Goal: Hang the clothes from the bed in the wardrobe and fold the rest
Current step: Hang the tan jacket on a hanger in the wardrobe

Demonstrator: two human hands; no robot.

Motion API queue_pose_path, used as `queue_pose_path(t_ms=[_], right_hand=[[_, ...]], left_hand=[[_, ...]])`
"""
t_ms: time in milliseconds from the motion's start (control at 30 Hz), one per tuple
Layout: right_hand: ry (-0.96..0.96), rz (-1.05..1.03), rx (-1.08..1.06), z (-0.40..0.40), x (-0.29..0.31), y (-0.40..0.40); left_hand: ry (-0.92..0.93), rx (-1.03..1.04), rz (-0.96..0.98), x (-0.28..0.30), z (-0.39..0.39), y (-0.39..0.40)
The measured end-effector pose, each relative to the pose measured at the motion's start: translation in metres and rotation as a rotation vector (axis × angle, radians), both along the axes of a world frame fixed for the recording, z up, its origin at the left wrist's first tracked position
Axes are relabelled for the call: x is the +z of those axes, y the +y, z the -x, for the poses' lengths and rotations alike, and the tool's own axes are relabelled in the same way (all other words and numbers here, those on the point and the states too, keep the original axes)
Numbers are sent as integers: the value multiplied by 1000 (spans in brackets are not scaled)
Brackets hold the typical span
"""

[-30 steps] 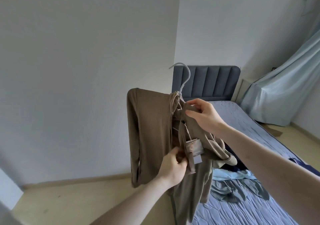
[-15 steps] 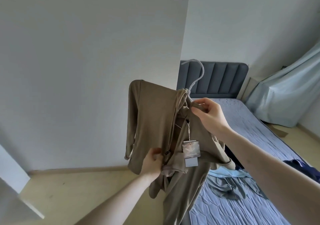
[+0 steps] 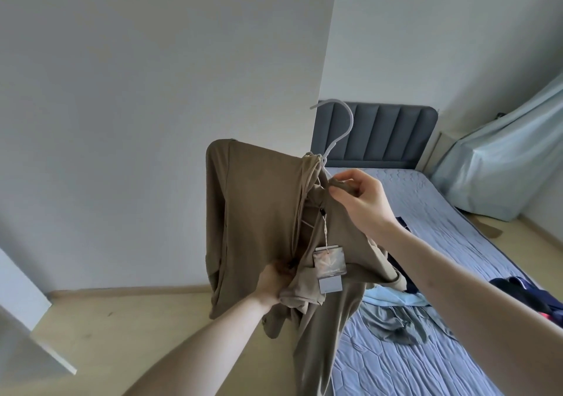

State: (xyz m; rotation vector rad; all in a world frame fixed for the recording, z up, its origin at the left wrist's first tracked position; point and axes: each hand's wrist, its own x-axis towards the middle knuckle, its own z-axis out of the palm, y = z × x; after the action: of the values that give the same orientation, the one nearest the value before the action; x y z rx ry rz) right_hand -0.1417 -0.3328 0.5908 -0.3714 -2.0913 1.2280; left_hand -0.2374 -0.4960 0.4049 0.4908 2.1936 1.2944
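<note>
An olive-brown garment [image 3: 259, 206] hangs on a pale plastic hanger [image 3: 339, 130] held up in front of me. A paper tag [image 3: 329, 266] dangles from its neck on a string. My right hand [image 3: 359, 197] pinches the collar just below the hanger's hook. My left hand [image 3: 271, 283] grips bunched cloth lower down, at the garment's front opening. Several more clothes lie on the bed [image 3: 457, 228]: a light blue and grey heap [image 3: 396, 313] and dark navy ones [image 3: 530, 292] at the right edge.
A dark grey padded headboard [image 3: 380, 133] stands against the far wall. Something under a pale blue sheet [image 3: 502, 158] fills the right corner. A white panel [image 3: 27, 319] juts in at the lower left. Wooden floor [image 3: 122, 328] lies left of the bed.
My view has swung left and the white panel has come into sight. My left hand slid left and down along the garment's front. The right hand keeps its pinch at the collar.
</note>
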Motion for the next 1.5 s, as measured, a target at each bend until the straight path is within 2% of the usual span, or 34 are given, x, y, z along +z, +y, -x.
queue_pose_path(t_ms=[167, 300, 500, 600, 700, 867, 1000, 1133, 1333, 1433, 1500], right_hand=[[-2, 18, 4, -2, 1, 1], [2, 17, 13, -3, 3, -3], [-12, 8, 0, -6, 4, -2], [-6, -7, -20, -10, 3, 3], [-30, -29, -45, -13, -2, 7], [-102, -70, -102, -15, -12, 14], [-134, -49, -119, -18, -17, 18], [-143, -94, -42, -17, -13, 18], [-326, -90, 138, -23, -1, 13], [-371, -79, 158, -26, -1, 6], [-394, -80, 163, -27, -2, 0]], left_hand=[[-3, 35, -73, 8, -4, 7], [7, 52, 29, 5, -1, 8], [152, -162, 158, 13, 7, 1], [109, -175, 134, 17, 15, -14], [-52, -172, 82, 27, 23, -33], [-113, -104, -71, 50, 33, -47], [-58, -116, -191, 63, 32, -57], [23, -169, -199, 70, 19, -62], [306, -243, -215, 90, 4, -56], [441, -190, -301, 96, -1, -51], [436, -118, -404, 101, -6, -47]])
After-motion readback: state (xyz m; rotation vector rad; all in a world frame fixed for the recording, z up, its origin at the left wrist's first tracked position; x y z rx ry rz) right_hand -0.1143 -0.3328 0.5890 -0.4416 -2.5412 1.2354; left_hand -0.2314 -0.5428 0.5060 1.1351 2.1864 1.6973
